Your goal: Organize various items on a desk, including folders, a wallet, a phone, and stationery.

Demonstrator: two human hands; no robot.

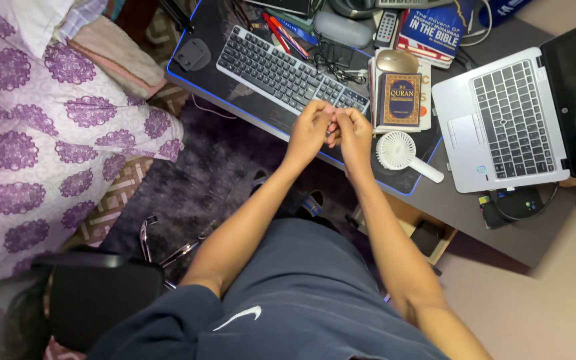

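Note:
My left hand [309,128] and my right hand [355,131] meet in front of me over the near edge of the dark desk mat [216,79], fingertips pressed together. Whether something small sits between the fingers I cannot tell. Just beyond the hands lies a grey keyboard [287,69]. To their right stands a small dark book with gold ornament [401,100], and a white hand-held fan [403,153] lies beside my right wrist.
An open silver laptop [509,120] fills the desk's right side. A gold mouse [397,61], a remote [386,28], pens and another book [433,30] crowd the back. A bed with purple-patterned sheet [41,133] lies at left, a black chair armrest [98,293] below.

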